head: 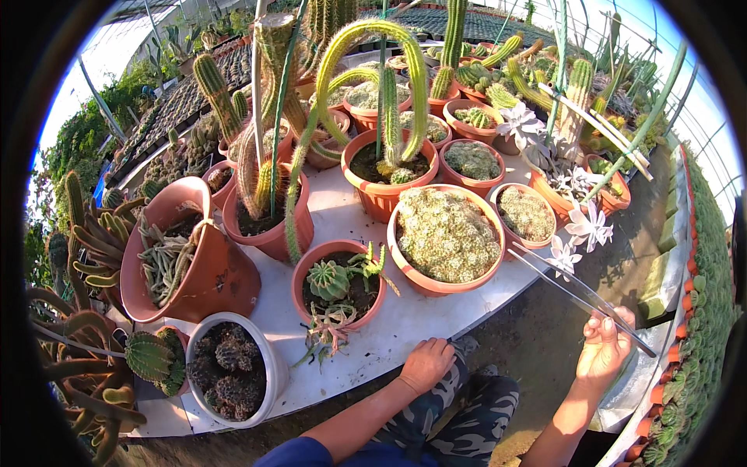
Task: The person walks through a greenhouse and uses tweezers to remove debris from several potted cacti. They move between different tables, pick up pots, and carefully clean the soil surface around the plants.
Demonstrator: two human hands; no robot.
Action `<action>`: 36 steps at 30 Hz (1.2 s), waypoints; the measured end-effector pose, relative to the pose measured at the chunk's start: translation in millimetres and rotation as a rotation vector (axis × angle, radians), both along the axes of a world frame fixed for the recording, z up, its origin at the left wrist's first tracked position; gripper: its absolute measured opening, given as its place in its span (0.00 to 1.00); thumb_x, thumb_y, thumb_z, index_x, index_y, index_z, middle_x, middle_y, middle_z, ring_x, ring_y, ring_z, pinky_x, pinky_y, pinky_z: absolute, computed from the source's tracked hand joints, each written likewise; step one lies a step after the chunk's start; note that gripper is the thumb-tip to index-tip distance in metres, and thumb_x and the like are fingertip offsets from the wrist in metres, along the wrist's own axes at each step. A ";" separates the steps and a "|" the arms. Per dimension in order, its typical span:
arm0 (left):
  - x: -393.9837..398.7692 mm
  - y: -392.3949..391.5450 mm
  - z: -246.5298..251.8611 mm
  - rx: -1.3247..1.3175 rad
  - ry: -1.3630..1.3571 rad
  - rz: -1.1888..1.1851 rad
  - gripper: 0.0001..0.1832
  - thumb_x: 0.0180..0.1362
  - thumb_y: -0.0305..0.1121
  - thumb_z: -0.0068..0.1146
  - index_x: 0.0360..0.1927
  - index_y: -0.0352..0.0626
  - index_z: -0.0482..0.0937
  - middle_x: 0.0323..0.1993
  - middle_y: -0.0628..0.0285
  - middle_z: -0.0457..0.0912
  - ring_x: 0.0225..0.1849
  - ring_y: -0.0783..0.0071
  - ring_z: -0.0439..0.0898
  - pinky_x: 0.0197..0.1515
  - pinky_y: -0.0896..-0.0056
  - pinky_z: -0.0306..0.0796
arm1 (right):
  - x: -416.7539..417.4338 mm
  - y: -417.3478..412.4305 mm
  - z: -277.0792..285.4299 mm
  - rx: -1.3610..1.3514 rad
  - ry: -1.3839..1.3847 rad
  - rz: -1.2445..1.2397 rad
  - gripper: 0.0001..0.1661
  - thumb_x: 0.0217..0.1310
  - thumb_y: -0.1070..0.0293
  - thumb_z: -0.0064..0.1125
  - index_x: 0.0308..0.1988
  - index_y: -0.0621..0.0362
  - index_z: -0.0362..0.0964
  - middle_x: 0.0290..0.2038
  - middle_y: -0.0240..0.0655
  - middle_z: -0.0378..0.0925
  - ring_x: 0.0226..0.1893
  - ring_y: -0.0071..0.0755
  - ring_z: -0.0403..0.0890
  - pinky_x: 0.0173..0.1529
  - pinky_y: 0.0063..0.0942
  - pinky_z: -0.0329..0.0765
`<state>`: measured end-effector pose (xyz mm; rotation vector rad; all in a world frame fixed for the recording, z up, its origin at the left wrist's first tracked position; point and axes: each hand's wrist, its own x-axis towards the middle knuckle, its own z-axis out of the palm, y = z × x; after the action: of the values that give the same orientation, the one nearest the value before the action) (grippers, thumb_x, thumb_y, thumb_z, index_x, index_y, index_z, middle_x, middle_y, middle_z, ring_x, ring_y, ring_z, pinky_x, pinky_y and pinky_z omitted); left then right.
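My right hand (pixel 607 344) grips long metal tweezers (pixel 589 300) near their joined end; the tips are apart and point up and left, past pale succulent rosettes (pixel 588 226). My left hand (pixel 429 362) rests at the table's front edge, its fingers curled and partly hidden from above, so whether it holds something is unclear. Before me a terracotta-coloured pot (pixel 338 286) holds a ribbed round cactus (pixel 328 280) and trailing stems, some drooping over its rim. Right of it stands a wider pot filled with a pale, clustered cactus (pixel 446 233).
A white pot (pixel 274 373) of dark round cacti and a deformed reddish pot (pixel 233 280) stand at left. Tall arching cactus stems (pixel 373 26) rise behind, among many more pots. Small potted plants line a bench (pixel 694 327) at right.
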<state>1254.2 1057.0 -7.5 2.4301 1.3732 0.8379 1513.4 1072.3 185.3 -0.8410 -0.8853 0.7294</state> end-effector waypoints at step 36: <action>-6.3 47.1 -11.0 -0.126 0.052 -0.109 0.06 0.50 0.28 0.51 0.33 0.45 0.73 0.31 0.61 0.74 0.35 0.63 0.78 0.38 0.63 0.75 | -157.2 315.3 25.7 -0.028 -0.699 0.399 0.06 0.63 0.69 0.61 0.37 0.59 0.74 0.26 0.29 0.79 0.26 0.19 0.81 0.30 0.18 0.77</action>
<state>1247.9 1104.1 -18.4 2.4204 1.2568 0.6474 1356.2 1387.7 211.0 -0.9733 -1.7053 0.8009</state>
